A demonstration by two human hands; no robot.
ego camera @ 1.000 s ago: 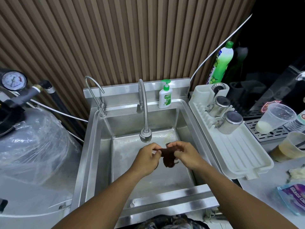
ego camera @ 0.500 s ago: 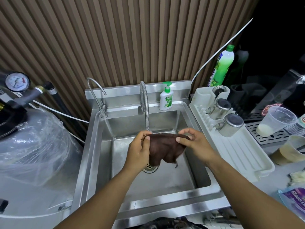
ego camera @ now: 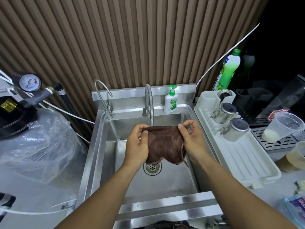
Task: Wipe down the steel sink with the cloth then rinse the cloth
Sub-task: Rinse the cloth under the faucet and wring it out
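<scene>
So the dark brown fabric cloth (ego camera: 165,144), bunched up a second earlier, was now spread flat at frame centre. It was pinched at its top corners by the left hand (ego camera: 137,144) and right hand (ego camera: 192,139), over the steel sink (ego camera: 173,180). It was probably being readied for rinsing, though no running water was seen.

A second ago you had the cloth (ego camera: 165,144) bunched into a small wad between your fingertips, low in the basin under the tap (ego camera: 150,103). Since then you have pulled it open. Your left hand (ego camera: 137,146) and right hand (ego camera: 193,142) have moved apart and risen, stretching its top edge across the tap's lower end, which it now hides. The drain (ego camera: 152,167) has come into sight below the hanging hem.
</scene>
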